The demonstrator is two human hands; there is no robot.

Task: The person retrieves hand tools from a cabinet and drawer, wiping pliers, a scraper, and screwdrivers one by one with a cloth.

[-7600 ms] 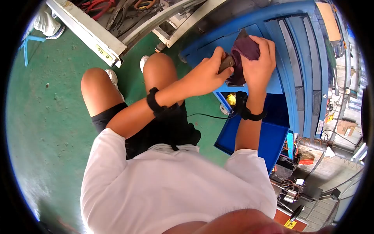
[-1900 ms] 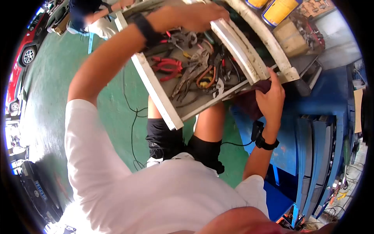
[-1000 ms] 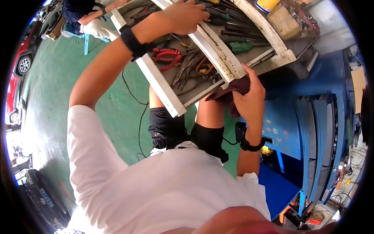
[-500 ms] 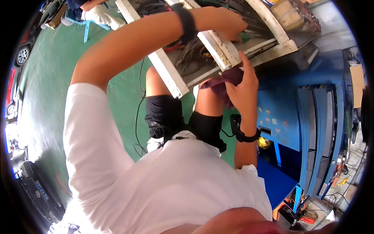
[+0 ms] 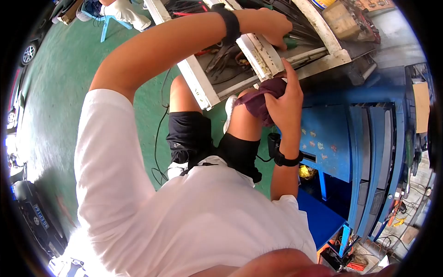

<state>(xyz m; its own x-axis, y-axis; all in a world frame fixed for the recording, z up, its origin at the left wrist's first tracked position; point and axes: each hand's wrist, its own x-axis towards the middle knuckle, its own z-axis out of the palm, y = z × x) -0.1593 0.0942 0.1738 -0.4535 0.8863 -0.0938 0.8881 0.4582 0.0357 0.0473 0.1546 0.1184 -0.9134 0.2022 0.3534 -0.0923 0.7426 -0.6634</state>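
My left hand [image 5: 274,28] reaches over the white drawer frame, its fingers closed round the green handle [image 5: 290,43] of a tool among long dark tools. What lies beneath its fingers is hidden. My right hand [image 5: 287,104] holds a bunched maroon cloth [image 5: 264,99], one finger stretched up beside the corner of a white drawer front [image 5: 261,57]. The cloth hangs over my right knee. Partly covered by my left forearm, another white drawer [image 5: 199,87] contains pliers and other hand tools.
On the right stands a blue cabinet [image 5: 325,138] with a blue panel [image 5: 320,217] low beside it. A block-like box [image 5: 341,21] sits on top at the upper right. Cables lie on the green floor [image 5: 115,55]. A person's light-clad leg [image 5: 127,13] is beside a blue stool [image 5: 105,27].
My left hand has moved right and down from above the drawer front to the green handle. My right hand and the cloth have shifted slightly left. The drawer front over the pliers has moved left.
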